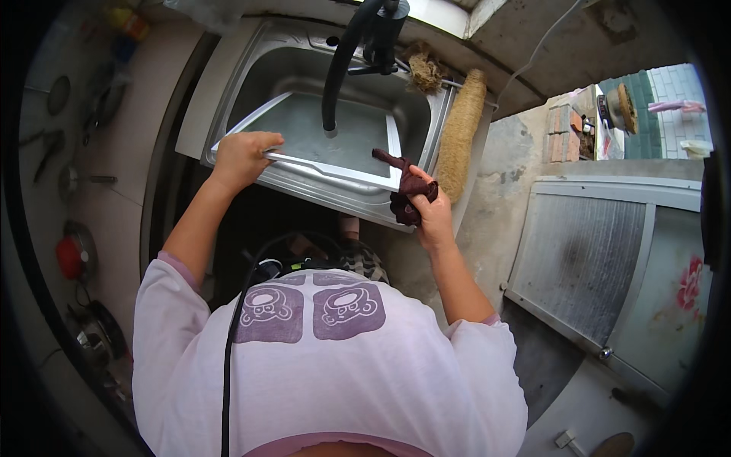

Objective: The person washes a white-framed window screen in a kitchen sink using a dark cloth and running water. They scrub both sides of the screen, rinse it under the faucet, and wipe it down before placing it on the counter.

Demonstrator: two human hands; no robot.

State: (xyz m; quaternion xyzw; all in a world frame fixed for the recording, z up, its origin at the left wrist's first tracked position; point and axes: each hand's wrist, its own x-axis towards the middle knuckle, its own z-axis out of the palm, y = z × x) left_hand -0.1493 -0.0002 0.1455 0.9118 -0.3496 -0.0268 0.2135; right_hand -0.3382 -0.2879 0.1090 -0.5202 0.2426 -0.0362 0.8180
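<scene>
A flat glass panel with a white frame [331, 171] lies tilted over a stainless steel sink [260, 63]. My left hand [245, 157] grips its near left corner. At the near right corner, my right hand [431, 211] holds a dark maroon cloth [406, 197] against the frame. The black faucet spout [337, 68] hangs over the panel, its tip above the glass. Water appears to lie on the glass, though the surface is hazy. The fingers of my right hand are partly hidden by the cloth.
A long dried loofah [464, 131] lies along the sink's right side. A frayed fibre scrubber [424, 68] sits behind the right rim, beside the faucet body [388, 34]. Pans hang or stand at the far left, one with a red part [69, 257]. A framed door [577, 245] stands at the right.
</scene>
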